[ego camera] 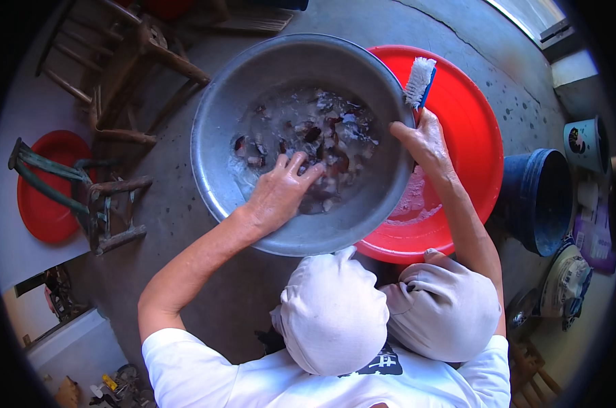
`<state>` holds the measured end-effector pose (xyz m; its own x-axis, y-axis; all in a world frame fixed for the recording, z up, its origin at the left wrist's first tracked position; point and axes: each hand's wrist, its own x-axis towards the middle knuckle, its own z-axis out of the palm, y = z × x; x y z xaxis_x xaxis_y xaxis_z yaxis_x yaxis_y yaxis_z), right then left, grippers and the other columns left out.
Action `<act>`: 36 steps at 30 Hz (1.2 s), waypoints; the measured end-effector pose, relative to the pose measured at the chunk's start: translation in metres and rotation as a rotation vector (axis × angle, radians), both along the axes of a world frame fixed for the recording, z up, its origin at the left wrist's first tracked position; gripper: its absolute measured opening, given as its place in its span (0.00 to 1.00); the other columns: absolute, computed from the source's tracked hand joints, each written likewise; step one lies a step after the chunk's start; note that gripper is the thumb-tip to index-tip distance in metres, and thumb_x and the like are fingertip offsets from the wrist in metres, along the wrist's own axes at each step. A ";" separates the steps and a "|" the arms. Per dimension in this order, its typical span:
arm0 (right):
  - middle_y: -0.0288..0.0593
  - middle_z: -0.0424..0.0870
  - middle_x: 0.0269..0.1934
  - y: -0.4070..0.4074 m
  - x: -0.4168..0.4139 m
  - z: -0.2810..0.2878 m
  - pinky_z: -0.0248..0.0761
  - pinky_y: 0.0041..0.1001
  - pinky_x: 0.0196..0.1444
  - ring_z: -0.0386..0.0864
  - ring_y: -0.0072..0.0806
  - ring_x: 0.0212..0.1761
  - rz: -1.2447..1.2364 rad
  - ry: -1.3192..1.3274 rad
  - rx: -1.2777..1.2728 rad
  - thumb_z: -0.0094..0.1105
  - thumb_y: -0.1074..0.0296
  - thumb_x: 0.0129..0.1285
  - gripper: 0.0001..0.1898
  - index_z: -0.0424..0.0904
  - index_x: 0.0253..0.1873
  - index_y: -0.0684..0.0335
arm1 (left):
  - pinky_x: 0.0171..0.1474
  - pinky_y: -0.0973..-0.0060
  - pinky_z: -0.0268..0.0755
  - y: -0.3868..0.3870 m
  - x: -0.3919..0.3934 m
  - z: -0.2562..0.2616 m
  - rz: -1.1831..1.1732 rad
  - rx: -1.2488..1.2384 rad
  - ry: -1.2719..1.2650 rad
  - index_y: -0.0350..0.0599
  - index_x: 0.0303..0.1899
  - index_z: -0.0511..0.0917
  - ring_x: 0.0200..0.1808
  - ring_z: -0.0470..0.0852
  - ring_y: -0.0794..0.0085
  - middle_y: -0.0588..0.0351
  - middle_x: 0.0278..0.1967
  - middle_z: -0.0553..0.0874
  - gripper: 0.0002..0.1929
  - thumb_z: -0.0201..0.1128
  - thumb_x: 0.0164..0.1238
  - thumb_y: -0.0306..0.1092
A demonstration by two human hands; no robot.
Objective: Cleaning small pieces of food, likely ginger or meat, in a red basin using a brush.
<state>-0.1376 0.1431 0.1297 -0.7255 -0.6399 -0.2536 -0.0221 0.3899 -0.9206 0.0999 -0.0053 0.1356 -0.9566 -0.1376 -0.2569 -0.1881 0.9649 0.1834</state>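
Observation:
A large metal basin (221,122) tilts before me, its right side overlapping a red plastic basin (466,117). In it, cloudy water holds many small pale and dark reddish pieces (313,135); what they are I cannot tell. My left hand (282,191) reaches over the near left rim, fingers spread and fingertips among the pieces, gripping nothing visible. At the right rim, my right hand (426,145) is closed with its thumb on the metal edge. A scrub brush (420,84) with white bristles and a blue back rises from that grip; its handle is mostly hidden by the hand.
To the left stand a wooden chair (119,76), a worn green-framed stool (109,209) and another red basin (47,188). A dark blue bucket (527,199) and a light blue pail (583,143) are at the right. Foamy liquid (410,204) lies in the red plastic basin.

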 end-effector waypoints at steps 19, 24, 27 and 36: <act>0.43 0.83 0.37 0.021 -0.004 -0.002 0.74 0.28 0.43 0.81 0.27 0.37 -0.163 -0.045 -0.101 0.60 0.70 0.53 0.18 0.77 0.48 0.73 | 0.51 0.76 0.71 -0.047 0.057 0.010 1.072 1.009 0.890 0.34 0.52 0.74 0.43 0.79 0.76 0.54 0.42 0.81 0.14 0.56 0.68 0.28; 0.41 0.83 0.36 0.080 -0.027 0.035 0.74 0.26 0.41 0.81 0.24 0.35 -0.193 0.021 -0.060 0.60 0.72 0.54 0.17 0.78 0.49 0.73 | 0.47 0.79 0.73 -0.030 0.004 -0.005 0.944 1.226 0.854 0.33 0.52 0.74 0.40 0.79 0.77 0.56 0.41 0.81 0.14 0.56 0.68 0.27; 0.41 0.83 0.36 0.128 -0.034 0.056 0.74 0.25 0.41 0.80 0.23 0.35 -0.258 0.079 -0.055 0.60 0.72 0.54 0.17 0.78 0.49 0.73 | 0.48 0.80 0.73 -0.003 -0.032 -0.003 0.853 1.389 0.834 0.33 0.53 0.74 0.40 0.80 0.78 0.56 0.41 0.82 0.15 0.57 0.67 0.27; 0.41 0.82 0.33 0.251 -0.007 0.125 0.73 0.26 0.39 0.78 0.24 0.32 -0.498 0.218 0.247 0.62 0.67 0.51 0.17 0.78 0.45 0.73 | 0.42 0.80 0.74 0.053 -0.089 -0.007 0.523 1.517 0.447 0.35 0.49 0.77 0.35 0.79 0.81 0.58 0.36 0.83 0.12 0.60 0.66 0.29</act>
<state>-0.1443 0.3937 0.2551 -0.9752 -0.1499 -0.1629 0.0401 0.6041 -0.7959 0.0112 0.0479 0.1283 -0.9208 -0.3434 -0.1851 -0.0903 -0.2739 0.9575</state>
